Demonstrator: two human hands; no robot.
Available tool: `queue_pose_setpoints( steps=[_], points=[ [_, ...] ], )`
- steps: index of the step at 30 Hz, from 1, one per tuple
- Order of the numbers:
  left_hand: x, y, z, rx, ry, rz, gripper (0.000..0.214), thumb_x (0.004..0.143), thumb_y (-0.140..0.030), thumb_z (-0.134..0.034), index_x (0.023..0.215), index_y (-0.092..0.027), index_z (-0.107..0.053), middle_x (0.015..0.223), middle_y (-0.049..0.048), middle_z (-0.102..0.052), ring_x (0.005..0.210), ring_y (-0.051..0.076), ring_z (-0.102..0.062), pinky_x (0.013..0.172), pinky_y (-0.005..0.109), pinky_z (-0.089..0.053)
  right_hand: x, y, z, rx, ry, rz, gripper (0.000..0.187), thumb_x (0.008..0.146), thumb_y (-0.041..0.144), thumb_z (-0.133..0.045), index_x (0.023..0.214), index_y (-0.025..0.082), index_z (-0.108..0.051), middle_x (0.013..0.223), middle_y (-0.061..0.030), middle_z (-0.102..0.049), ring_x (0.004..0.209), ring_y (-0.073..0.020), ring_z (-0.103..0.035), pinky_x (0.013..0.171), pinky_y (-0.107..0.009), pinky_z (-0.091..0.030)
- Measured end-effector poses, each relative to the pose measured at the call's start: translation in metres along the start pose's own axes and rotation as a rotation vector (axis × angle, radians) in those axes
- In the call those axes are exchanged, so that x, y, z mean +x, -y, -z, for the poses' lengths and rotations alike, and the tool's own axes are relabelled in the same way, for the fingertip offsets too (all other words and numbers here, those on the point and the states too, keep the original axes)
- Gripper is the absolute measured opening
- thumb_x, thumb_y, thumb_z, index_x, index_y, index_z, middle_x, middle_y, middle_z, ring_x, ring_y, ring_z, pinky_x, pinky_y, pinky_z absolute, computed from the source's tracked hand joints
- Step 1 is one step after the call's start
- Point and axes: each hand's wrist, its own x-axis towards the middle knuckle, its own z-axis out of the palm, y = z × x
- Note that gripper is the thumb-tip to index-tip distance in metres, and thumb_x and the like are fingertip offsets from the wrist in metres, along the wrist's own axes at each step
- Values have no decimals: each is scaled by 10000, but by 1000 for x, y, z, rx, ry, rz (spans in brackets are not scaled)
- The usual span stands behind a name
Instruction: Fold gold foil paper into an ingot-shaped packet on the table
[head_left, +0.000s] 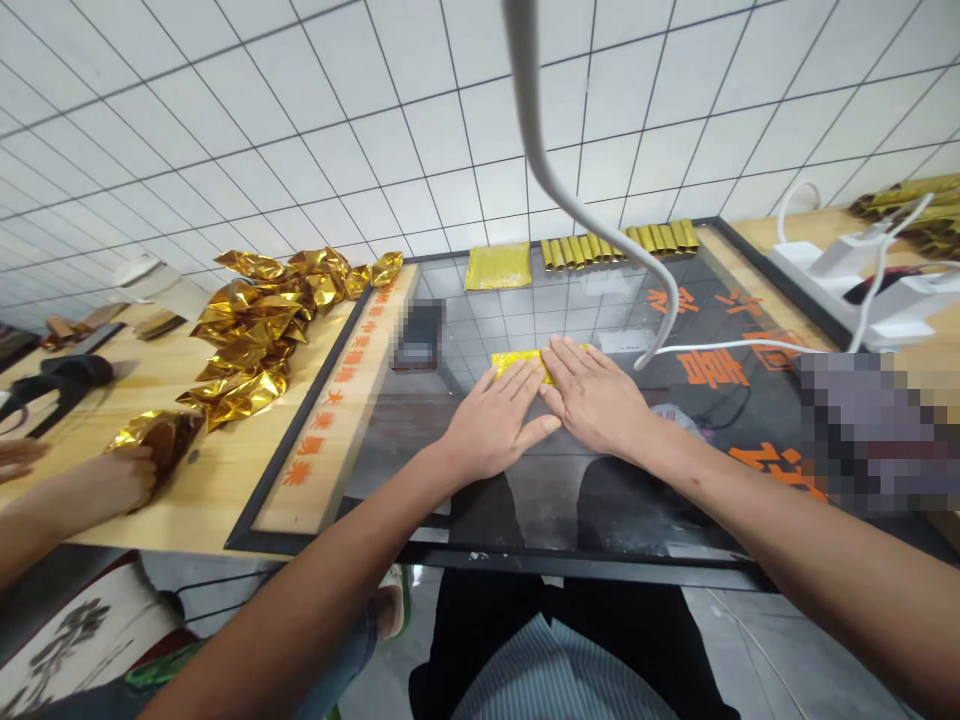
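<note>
Over one smooth, black-framed glass panel (409, 440), the left hand (491, 425) and right hand (596, 395) are laid, fingers flat and together, left thumb spread. One squarish yellow packet (498, 267) is set behind; one glossy yellow strip (508, 357) (mostly covered) is touched by both hands.

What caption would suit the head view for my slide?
Left hand and right hand rest on a yellow strip, gold tubes lined up behind.

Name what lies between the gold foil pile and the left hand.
From foil pile to left hand, the head view shows black frame edge, orange lettering and a dark pixelated object.
</note>
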Motion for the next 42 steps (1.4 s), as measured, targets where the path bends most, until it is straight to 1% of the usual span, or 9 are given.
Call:
queue_pose_setpoints(
  steps=[6,12,19,24,29,31,34,39,42],
  points=[
    [-23,21,1,81,16,15,794,1131,-675,-145,1711,-181,-368,1813,107,-274,1692,258,-272,1375,547,-221,0,-3,-4,-9,-28,9,719,1122,476,-251,1682,58,-421,1778,-201,-325,1665,-317,-303,1357,-547,-236],
    [-38,29,3,144,4,42,761,1134,-661,-194,1711,-201,-380,1800,94,-316,1670,275,-331,1370,548,-237,-1,-2,-3,-37,-21,-3,743,1127,471,-227,1673,3,-412,1775,-217,-327,1660,-337,-311,1358,-537,-239],
    [-50,28,2,194,-38,76,686,1142,-620,-265,1701,-247,-405,1784,86,-357,1660,291,-352,1364,584,-248,0,2,0,-22,-21,-8,730,1123,459,-250,1676,10,-411,1773,-217,-332,1660,-334,-312,1362,-537,-226],
    [-47,20,8,214,-78,81,713,1137,-634,-258,1624,-175,-507,1769,144,-377,1668,317,-331,1361,612,-242,0,4,2,-8,19,-35,730,1126,453,-247,1692,11,-380,1793,-192,-293,1678,-321,-264,1371,-530,-201],
    [-34,7,8,57,-54,-99,692,1152,-600,-238,1675,-183,-416,1781,120,-371,1673,259,-325,1385,512,-245,-1,4,4,-9,12,-27,719,1125,446,-250,1687,22,-395,1786,-200,-308,1677,-311,-265,1374,-508,-191],
    [-30,4,6,-2,-37,-136,712,1150,-610,-238,1682,-163,-394,1768,136,-396,1663,248,-347,1380,480,-271,0,3,5,-13,8,-25,710,1123,445,-262,1683,34,-410,1782,-198,-319,1674,-311,-273,1375,-496,-188],
    [-31,6,3,-20,-39,-119,738,1143,-634,-245,1678,-146,-390,1741,163,-438,1643,248,-389,1375,470,-287,0,2,5,-26,12,-20,719,1124,457,-262,1681,27,-412,1781,-201,-318,1669,-322,-286,1371,-506,-201],
    [-48,12,2,22,-43,-61,693,1147,-625,-272,1644,-172,-440,1723,142,-474,1621,256,-429,1365,511,-307,-1,2,3,-36,9,-21,731,1129,462,-247,1682,9,-402,1781,-208,-306,1665,-329,-298,1365,-519,-218],
    [-54,13,5,3,-96,-17,610,1162,-563,-275,1562,-186,-539,1634,125,-591,1544,257,-534,1330,518,-376,-1,3,2,-34,1,-23,725,1131,472,-246,1688,36,-403,1780,-201,-310,1662,-320,-310,1357,-529,-239]
  ],
)
